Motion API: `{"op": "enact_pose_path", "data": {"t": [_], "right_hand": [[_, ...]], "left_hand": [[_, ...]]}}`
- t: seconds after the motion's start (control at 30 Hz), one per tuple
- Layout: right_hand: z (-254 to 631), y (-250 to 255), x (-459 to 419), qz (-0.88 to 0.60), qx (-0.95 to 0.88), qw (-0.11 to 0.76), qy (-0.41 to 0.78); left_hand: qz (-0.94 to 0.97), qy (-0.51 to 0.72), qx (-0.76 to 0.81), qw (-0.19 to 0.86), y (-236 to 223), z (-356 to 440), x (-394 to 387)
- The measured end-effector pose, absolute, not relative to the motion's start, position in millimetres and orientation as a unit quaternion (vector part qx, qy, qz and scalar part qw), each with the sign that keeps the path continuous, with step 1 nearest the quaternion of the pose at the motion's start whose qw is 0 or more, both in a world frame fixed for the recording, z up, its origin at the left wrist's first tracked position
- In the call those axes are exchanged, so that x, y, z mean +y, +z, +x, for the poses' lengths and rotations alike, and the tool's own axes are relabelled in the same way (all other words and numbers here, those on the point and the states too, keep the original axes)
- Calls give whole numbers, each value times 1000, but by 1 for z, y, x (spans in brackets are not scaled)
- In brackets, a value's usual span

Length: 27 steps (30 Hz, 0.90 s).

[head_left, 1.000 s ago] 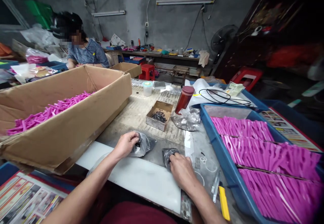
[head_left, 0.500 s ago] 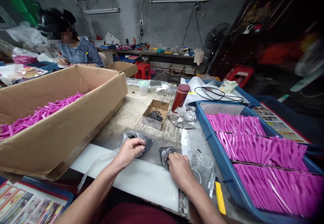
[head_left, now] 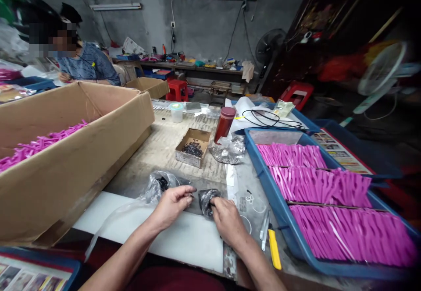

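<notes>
My left hand is over the front of the table, thumb and fingers pinched together. Whatever lies between its fingertips is too small to make out. Just behind it, to the left, sits a clear plastic bag with small black parts inside. The fingers of my right hand are bent into the mouth of a second plastic bag, dark with its contents. Its fingertips are hidden there, so what they grip cannot be seen. A white sheet lies under both forearms.
A cardboard carton of pink pieces stands left; a blue crate of pink strips stands right. Beyond my hands are a small box of dark pins and a red-brown flask. A yellow-handled cutter lies right. A co-worker sits back left.
My left hand has come out of the clear bag and moved right, toward the other bag. My right hand stays at its bag. The whole view has shifted slightly.
</notes>
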State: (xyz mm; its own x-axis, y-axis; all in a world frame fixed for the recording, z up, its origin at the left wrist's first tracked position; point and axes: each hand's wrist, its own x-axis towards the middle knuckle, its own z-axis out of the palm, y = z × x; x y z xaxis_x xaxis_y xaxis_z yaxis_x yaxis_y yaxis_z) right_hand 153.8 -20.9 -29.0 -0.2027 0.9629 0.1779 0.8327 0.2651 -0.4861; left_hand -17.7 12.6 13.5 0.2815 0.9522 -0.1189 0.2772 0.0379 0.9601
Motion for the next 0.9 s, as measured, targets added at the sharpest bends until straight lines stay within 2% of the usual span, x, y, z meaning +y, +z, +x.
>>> {"op": "enact_pose_path", "data": {"t": [0.13, 0.43, 0.63, 0.9], "right_hand": [[157, -28, -22, -584, -753, 258, 159], [161, -18, -25, -591, -726, 283, 206], [162, -14, -26, -580, -708, 320, 245], [163, -10, -27, -575, -711, 323, 245]], "left_hand": [[592, 325, 488, 553, 12, -12, 12], [613, 298, 500, 535, 6, -3, 12], [651, 277, 499, 500, 1, -1, 11], [705, 265, 490, 439, 0, 3, 7]]}}
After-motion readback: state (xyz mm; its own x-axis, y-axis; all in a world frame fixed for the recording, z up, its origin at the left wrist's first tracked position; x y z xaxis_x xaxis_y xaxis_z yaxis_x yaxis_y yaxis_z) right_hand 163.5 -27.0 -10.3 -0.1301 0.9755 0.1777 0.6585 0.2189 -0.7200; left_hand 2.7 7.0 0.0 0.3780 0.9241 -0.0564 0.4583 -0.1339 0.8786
